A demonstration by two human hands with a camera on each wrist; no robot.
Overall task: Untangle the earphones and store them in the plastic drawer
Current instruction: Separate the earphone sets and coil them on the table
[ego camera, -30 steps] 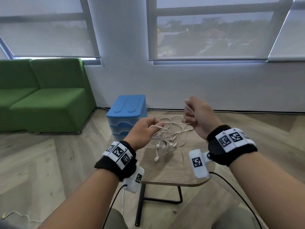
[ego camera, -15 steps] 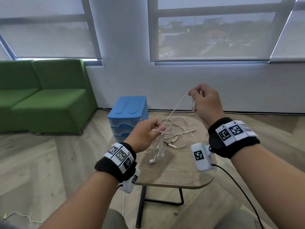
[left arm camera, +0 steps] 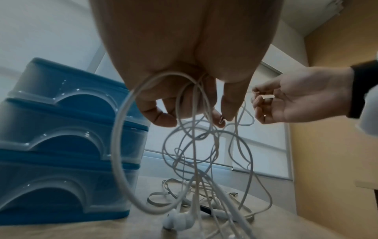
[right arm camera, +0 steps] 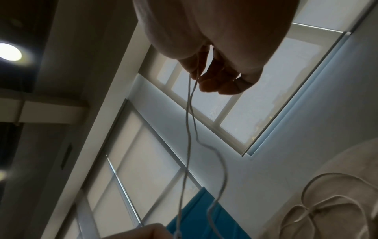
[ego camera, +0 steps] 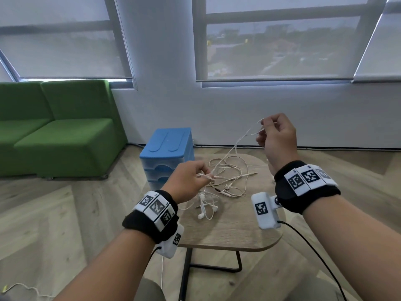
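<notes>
Wood-plank flooring, a white wall with blind-covered windows (ego camera: 280, 44) and a green sofa (ego camera: 58, 135) frame a small wooden table (ego camera: 234, 233) on a black metal frame. Tangled white earphones (ego camera: 225, 181) lie partly on the table and partly lifted. Left hand (ego camera: 186, 181), low over the table, pinches a bunch of cable loops that hang to the surface, earbuds resting below it. Right hand (ego camera: 276, 135), raised higher and to the right, pinches a doubled strand between thumb and fingertips; the strand runs down to the tangle. Blue plastic drawer (ego camera: 168, 155), three tiers, all closed, stands at the table's far-left corner, just beside the tangle. Both wrists carry marker-tagged bands and cameras.
</notes>
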